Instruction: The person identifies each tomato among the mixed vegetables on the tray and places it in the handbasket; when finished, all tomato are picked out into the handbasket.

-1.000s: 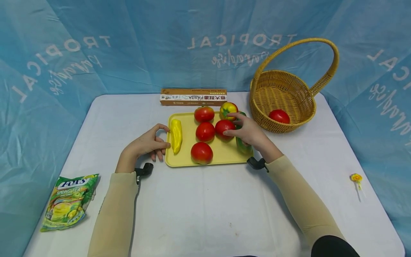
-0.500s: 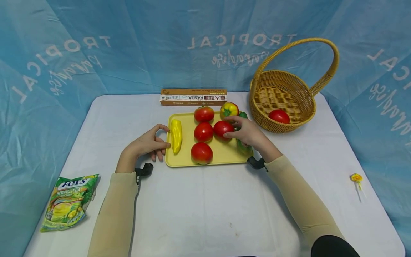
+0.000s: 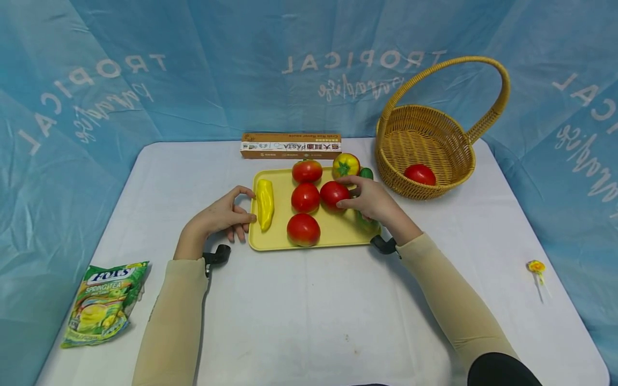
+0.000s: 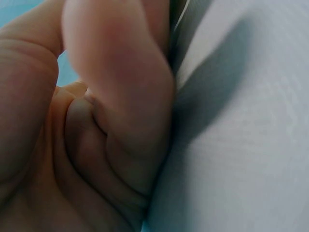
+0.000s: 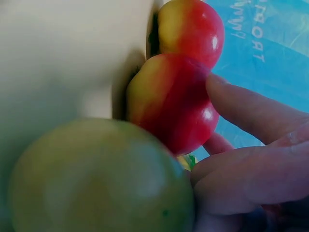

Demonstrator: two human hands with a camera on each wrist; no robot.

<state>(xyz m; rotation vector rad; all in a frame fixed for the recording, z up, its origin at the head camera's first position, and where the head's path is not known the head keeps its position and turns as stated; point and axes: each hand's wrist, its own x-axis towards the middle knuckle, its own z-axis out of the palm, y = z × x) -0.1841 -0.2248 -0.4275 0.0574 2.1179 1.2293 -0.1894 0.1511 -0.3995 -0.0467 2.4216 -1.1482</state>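
My right hand (image 3: 369, 201) curls its thumb and fingers round a red tomato (image 3: 334, 195) on the yellow tray (image 3: 276, 246). In the right wrist view, a fingertip presses on this tomato's side. Just left of it sits a second tomato (image 3: 305, 198), with others at the tray's back (image 3: 307, 171) and front. A green cucumber (image 3: 367, 173) lies mostly hidden under my right hand; its rounded end fills the right wrist view's bottom left. My left hand (image 3: 221, 215) holds the tray's left rim with thumb and index finger, beside a long yellow pepper (image 3: 265, 205).
A yellow-red bell pepper (image 3: 345, 165) sits at the tray's back right corner. Behind the tray lies a pasta box (image 3: 291, 146). To the right stands a wicker basket (image 3: 410, 126) holding one tomato (image 3: 420, 175). A green candy bag (image 3: 103, 305) lies front left, a lollipop (image 3: 536, 268) far right.
My right hand has shifted slightly left with the tomato. The middle tomato has also moved a little left, and the bell pepper slightly right. My left hand has stayed in place.
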